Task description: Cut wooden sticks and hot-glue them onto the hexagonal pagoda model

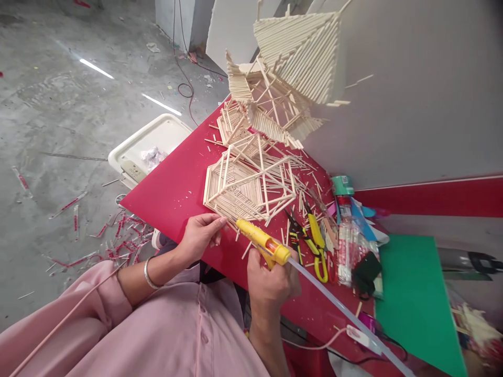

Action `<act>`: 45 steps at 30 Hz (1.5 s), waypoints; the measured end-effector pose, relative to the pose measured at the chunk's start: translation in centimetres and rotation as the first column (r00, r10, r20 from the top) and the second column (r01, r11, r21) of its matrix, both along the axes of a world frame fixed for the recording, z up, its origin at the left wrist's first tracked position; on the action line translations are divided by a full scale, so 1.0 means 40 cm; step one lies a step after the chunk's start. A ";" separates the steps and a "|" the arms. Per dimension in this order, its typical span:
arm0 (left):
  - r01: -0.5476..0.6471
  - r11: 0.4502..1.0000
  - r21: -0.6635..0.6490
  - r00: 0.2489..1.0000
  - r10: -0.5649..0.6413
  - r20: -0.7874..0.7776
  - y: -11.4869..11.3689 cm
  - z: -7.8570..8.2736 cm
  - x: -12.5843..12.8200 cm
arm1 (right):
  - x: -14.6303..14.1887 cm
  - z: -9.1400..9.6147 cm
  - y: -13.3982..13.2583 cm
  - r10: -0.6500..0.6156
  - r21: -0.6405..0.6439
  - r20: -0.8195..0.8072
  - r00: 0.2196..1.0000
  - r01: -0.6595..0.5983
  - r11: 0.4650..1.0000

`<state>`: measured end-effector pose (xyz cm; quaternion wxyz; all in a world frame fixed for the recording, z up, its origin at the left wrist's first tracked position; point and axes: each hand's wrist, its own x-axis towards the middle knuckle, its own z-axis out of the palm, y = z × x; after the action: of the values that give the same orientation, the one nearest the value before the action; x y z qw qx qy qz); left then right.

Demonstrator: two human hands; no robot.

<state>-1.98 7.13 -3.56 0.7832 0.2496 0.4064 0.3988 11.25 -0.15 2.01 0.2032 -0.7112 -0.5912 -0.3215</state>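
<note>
My right hand (271, 283) grips a yellow glue gun (262, 242) with a clear glue stick trailing from its back. The nozzle points at the near corner of a flat frame of thin wooden sticks (249, 183) lying on the red table (176, 193). My left hand (200, 233) pinches the edge of that frame at the same corner, fingers closed on the sticks. A silver bangle sits on the left wrist.
A tall stick-built model (291, 68) leans against the grey wall. Yellow-handled cutters (316, 243), a bag of sticks (348, 251), a green sheet (416, 293) and loose sticks lie to the right. A white plastic stool (147, 149) stands left of the table; red scraps litter the floor.
</note>
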 end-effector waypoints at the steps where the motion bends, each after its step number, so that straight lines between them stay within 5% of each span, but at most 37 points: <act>1: 0.002 1.000 0.001 1.000 -0.002 -0.004 0.001 0.002 0.000 | 0.010 -0.002 -0.011 -0.020 0.003 0.018 1.000 0.020 1.000; 7: -0.015 1.000 0.004 1.000 0.015 -0.016 0.000 0.004 0.002 | 0.039 -0.021 -0.049 -0.097 -0.021 0.030 0.995 0.097 0.995; 23: -0.047 0.998 -0.034 0.997 0.044 -0.068 -0.002 0.005 0.010 | 0.049 -0.041 -0.051 -0.052 -0.035 -0.090 0.995 0.049 0.998; 40: -0.092 0.995 -0.035 0.995 0.090 -0.047 -0.003 0.006 0.014 | 0.066 -0.062 -0.050 -0.092 0.019 -0.038 0.995 0.093 0.995; 45: -0.085 0.996 -0.022 0.994 0.083 -0.070 -0.002 0.013 0.015 | 0.096 -0.086 -0.071 -0.121 0.008 -0.208 0.971 0.125 0.992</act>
<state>-1.39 7.05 -3.06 0.7544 0.2360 0.4484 0.4173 15.08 -3.01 -1.41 0.2507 -0.7740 -0.5180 -0.2639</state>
